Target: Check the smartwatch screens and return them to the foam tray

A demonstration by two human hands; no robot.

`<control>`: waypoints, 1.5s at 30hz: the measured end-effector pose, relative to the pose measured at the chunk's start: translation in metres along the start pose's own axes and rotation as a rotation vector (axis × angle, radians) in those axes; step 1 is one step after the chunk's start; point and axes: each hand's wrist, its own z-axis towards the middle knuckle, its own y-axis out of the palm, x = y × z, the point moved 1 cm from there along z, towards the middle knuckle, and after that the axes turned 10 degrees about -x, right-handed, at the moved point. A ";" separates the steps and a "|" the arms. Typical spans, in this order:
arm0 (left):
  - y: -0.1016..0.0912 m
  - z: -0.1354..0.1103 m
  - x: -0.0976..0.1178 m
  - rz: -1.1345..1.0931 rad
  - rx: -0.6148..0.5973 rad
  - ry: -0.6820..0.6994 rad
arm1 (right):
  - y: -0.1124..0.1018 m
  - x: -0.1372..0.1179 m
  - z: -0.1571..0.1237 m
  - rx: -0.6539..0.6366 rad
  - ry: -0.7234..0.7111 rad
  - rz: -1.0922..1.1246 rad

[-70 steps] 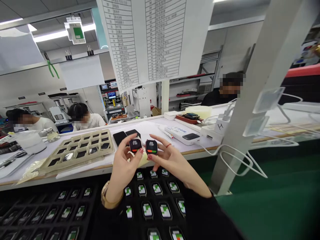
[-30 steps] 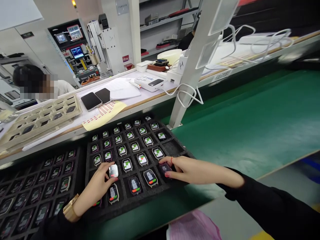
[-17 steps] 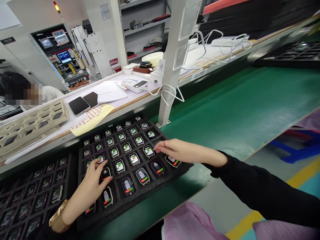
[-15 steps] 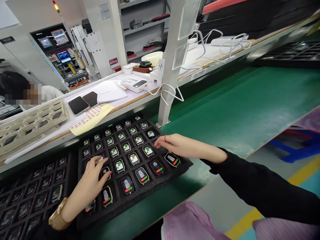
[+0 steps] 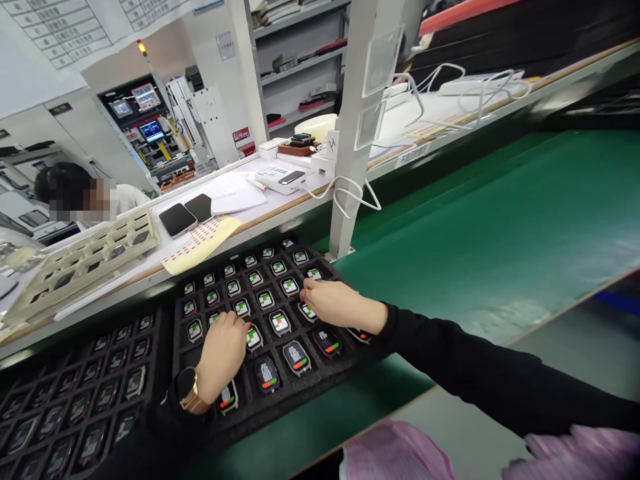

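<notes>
Rows of square smartwatches with lit screens sit in the pockets of a black foam tray (image 5: pixel 295 395). Over its left part, my left hand (image 5: pixel 224 350) is closed with bent fingers, its thumb beside a watch with a green-and-white screen (image 5: pixel 255 339). Those fingertips are largely hidden, so any held item cannot be made out. My right hand (image 5: pixel 334 303) hovers low over the tray's right side, fingers bunched beside another green-and-white watch (image 5: pixel 291 287). What they hold, if anything, is hidden. Front-row watches (image 5: pixel 297 357) show white text with red and green bars.
Another tray of watches (image 5: pixel 80 407) lies on the left. Above stands a shelf with two phones (image 5: pixel 178 220), a beige tray (image 5: pixel 95 257) and a white power bank-like box (image 5: pixel 280 179). A white post (image 5: pixel 345 200) rises behind the watches. Beyond the shelf sits a person (image 5: pixel 65 190).
My left hand has moved right over the tray, its spread fingers now bent in. My right hand has come slightly left and lower, fingers bunched. The head view has shifted.
</notes>
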 end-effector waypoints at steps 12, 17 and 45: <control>-0.001 -0.010 0.001 -0.557 -0.054 -0.016 | -0.013 0.025 -0.001 -0.235 -0.176 0.443; 0.000 -0.007 0.001 -0.745 -0.085 -0.017 | -0.008 0.034 0.009 -0.291 -0.151 0.622; -0.079 -0.035 0.051 -1.402 0.202 0.206 | -0.057 -0.066 -0.007 0.120 -0.448 1.506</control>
